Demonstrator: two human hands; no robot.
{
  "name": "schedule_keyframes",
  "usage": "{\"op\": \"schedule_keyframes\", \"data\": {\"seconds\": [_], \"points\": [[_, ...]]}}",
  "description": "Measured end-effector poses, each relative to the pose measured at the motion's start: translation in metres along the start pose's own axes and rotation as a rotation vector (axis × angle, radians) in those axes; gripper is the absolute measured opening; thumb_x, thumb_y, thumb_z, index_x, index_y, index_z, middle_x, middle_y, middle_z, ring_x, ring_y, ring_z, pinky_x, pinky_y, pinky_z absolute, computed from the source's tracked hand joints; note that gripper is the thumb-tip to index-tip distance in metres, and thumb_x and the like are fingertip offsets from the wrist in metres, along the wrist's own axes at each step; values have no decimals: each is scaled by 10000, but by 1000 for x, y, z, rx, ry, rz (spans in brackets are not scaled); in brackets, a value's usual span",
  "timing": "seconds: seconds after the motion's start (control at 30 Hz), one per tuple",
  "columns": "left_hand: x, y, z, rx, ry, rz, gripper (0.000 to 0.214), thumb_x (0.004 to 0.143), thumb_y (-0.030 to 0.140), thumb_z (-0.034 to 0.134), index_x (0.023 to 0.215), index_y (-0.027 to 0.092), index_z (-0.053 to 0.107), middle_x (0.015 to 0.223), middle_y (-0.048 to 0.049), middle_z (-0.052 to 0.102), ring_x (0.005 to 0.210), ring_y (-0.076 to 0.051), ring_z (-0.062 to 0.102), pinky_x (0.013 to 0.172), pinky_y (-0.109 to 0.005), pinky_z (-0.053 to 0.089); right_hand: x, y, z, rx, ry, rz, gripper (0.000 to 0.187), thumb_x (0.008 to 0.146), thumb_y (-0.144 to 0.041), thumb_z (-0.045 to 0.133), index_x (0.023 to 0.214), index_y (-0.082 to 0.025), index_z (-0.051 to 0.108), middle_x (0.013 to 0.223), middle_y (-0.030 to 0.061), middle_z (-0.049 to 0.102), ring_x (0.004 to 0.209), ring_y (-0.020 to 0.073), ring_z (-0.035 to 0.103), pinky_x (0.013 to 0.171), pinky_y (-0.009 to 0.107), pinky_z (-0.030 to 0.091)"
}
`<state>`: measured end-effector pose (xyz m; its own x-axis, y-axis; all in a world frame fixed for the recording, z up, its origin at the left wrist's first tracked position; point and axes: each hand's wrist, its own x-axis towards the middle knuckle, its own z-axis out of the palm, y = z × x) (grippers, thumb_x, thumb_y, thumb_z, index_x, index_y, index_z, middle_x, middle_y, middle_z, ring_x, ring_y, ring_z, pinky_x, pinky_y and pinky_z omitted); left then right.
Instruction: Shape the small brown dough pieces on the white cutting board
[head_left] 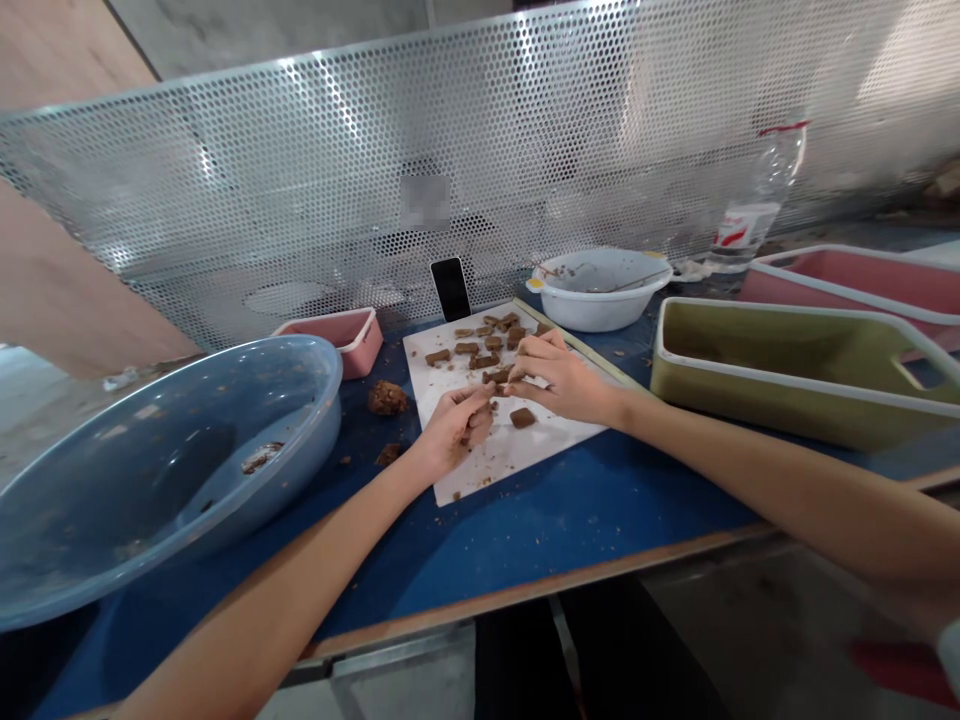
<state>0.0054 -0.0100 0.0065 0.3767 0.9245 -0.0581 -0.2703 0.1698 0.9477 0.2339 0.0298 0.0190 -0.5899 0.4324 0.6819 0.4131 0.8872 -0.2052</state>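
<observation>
My left hand point(459, 428) and my right hand point(561, 380) meet low over a white board point(540, 447), fingers drawn together. Between their fingertips is a small brown clay-like piece point(501, 389), mostly covered by the fingers. One squarish brown block point(523, 418) lies on the board just below my right hand. Beyond the fingers, several short brown blocks point(466, 348) are laid out loosely, with crumbs scattered around them. Left of the board sit a rough brown lump point(387, 398) and a smaller chunk point(388, 455) on the blue tabletop point(555, 515).
A large blue basin point(304, 400) takes up the left side; a small pink tray point(363, 347) is behind it. A phone point(451, 289) leans upright at the back. To the right are a white basin point(600, 305), a green bin point(780, 395), a pink bin point(825, 268) and a bottle point(745, 228).
</observation>
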Motion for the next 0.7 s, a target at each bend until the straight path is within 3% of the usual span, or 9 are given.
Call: {"op": "schedule_keyframes", "data": {"seconds": [0.17,0.33,0.53,0.7], "points": [[0,0,0,7,6,-4,553,783,528,982,742,204,536,538,138,271,424,-32,167,414,-218,114,0,1,1,5,-37,22,237,1153,-438,592,1129,-250,733,1041,62,693,1059,263,631,989,441,400],[1,-1,-2,12,-7,-5,507,768,528,999,794,185,626,532,141,262,425,-36,165,415,-219,108,-1,2,2,-20,-54,32,246,1154,-404,583,1044,-240,730,1001,52,683,1014,255,635,979,441,395],[0,-1,-4,44,-41,15,479,795,540,1001,974,155,778,513,136,299,414,-35,184,426,-227,128,-1,4,2,23,-53,-26,278,1145,-486,600,1124,-242,733,1024,59,677,1033,261,632,964,435,412],[-2,0,-2,83,-50,32,463,789,529,1010,960,156,796,468,122,353,402,-35,192,429,-230,133,-2,5,0,14,-74,-38,277,1122,-494,630,1174,-247,742,1049,66,681,1041,265,628,978,446,421]]}}
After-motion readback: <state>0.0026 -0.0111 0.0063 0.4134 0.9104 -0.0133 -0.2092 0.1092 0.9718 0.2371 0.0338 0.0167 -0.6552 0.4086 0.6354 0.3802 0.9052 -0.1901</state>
